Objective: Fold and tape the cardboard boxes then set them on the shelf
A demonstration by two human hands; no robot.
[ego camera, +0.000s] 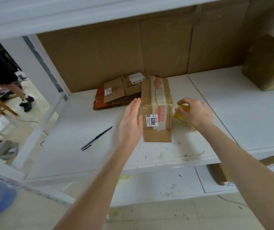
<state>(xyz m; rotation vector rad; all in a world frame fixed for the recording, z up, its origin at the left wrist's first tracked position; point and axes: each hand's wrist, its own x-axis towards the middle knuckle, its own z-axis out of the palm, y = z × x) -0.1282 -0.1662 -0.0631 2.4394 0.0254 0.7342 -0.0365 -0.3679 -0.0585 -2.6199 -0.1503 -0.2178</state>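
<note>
The taped brown cardboard box (pixel 156 103) stands on the white shelf (pixel 83 130), its long side running near to far. It sits between both hands. The left hand (pixel 130 123) lies flat by its left side, fingers straight. The right hand (pixel 194 113) grips a yellow tape roll (pixel 179 117) just right of it.

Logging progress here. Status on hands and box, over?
Left hand open, flat at left side of taped box. Right hand grips yellow item beside it. Knife lies clear, left.
</note>
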